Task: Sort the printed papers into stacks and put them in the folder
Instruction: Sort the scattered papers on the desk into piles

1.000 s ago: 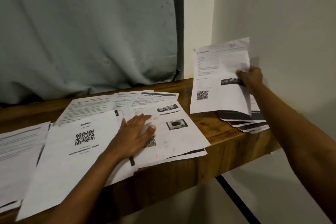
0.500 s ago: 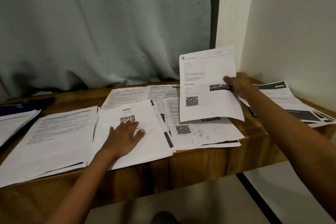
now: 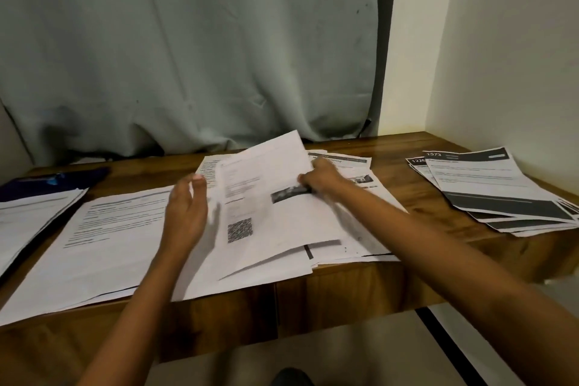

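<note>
Now our right hand (image 3: 319, 180) pinches a white sheet (image 3: 282, 222), printed with a square code and a dark photo, above the middle stack (image 3: 282, 266) on the counter (image 3: 391, 147); beside it our left hand (image 3: 186, 210) hovers, fingers loose.

**Matt paper on varnished wood**

The table (image 3: 394, 147) is brown wood with visible grain and a smooth, faintly shiny varnish. The printed papers (image 3: 119, 229) spread over it are thin, matt white paper printed in grey and black ink. The sheet (image 3: 282, 222) pinched in the right hand (image 3: 319, 180) is the same limp paper and curves as it is held. The right stack (image 3: 488, 188) carries heavy black printed bands, also matt. The folder (image 3: 53, 182) at the far left is dark blue and glossy, apparently plastic, and catches a glint of light. The curtain (image 3: 188, 56) behind is dull grey-green cloth, creased and slightly spotted. The wall (image 3: 501, 41) is smooth matt paint.
</note>
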`<action>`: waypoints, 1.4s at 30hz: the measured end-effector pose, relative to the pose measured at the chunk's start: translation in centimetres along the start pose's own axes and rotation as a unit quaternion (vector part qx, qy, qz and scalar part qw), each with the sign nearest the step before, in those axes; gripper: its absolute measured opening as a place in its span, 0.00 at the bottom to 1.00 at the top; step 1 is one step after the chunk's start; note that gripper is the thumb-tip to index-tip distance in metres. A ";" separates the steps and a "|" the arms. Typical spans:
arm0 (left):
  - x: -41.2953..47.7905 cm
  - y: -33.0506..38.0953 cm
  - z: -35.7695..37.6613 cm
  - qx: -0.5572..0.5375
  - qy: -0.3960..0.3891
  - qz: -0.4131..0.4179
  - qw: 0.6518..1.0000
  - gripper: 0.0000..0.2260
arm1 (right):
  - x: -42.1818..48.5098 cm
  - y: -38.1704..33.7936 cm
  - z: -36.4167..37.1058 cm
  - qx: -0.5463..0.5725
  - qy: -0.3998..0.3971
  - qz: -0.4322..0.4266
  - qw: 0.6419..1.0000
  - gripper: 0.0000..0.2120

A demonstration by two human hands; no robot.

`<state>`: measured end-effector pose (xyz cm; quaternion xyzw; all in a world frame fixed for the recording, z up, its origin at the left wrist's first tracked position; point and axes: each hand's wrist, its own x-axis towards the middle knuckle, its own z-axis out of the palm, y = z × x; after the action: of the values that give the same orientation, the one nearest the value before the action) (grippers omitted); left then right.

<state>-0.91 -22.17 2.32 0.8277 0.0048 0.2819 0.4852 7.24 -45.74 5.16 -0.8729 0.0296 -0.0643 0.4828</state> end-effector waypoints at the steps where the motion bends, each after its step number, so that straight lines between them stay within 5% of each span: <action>1: 0.3 0.3 -0.4 0.016 0.001 0.004 1.000 0.25 | -0.3 -0.2 1.3 -0.015 -0.010 -0.001 1.000 0.16; 6: 1.4 -0.2 -0.4 0.114 -0.101 0.053 0.987 0.29 | -2.1 -0.6 5.6 -0.136 -0.068 -0.010 0.988 0.29; 10: 1.5 -2.1 1.0 0.173 -0.200 0.054 0.963 0.39 | -3.2 0.1 6.8 -0.257 -0.102 -0.028 0.961 0.28; 12: 1.1 -2.4 1.9 0.198 -0.241 0.036 0.949 0.35 | -3.2 0.3 6.2 -0.303 -0.106 -0.039 0.946 0.28; 15: 1.0 -1.5 3.4 0.191 -0.260 0.037 0.946 0.32 | -1.2 -0.1 3.3 -0.269 -0.088 -0.034 0.958 0.29; 20: 1.9 0.4 7.2 0.241 -0.269 0.138 0.922 0.32 | 5.7 2.8 -2.8 -0.229 0.082 0.005 0.970 0.19; 23: 1.8 0.6 9.6 0.250 -0.288 0.167 0.909 0.30 | 8.1 5.8 -6.1 -0.235 0.112 0.054 0.964 0.17; 31: 1.0 -1.7 12.6 0.275 -0.333 0.157 0.888 0.32 | 12.6 9.3 -9.1 -0.228 0.103 0.142 0.958 0.14; 37: 1.2 -2.2 12.8 0.295 -0.330 0.167 0.881 0.37 | 15.3 9.4 -10.2 -0.229 0.026 0.192 0.954 0.23; 42: 1.4 -2.2 13.0 0.299 -0.328 0.171 0.880 0.48 | 16.7 10.2 -10.2 -0.241 0.021 0.182 0.953 0.22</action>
<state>6.94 -30.99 -3.61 0.9664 -0.2124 0.0585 0.1325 22.49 -61.61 3.26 -0.9414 0.2132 0.0155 0.2608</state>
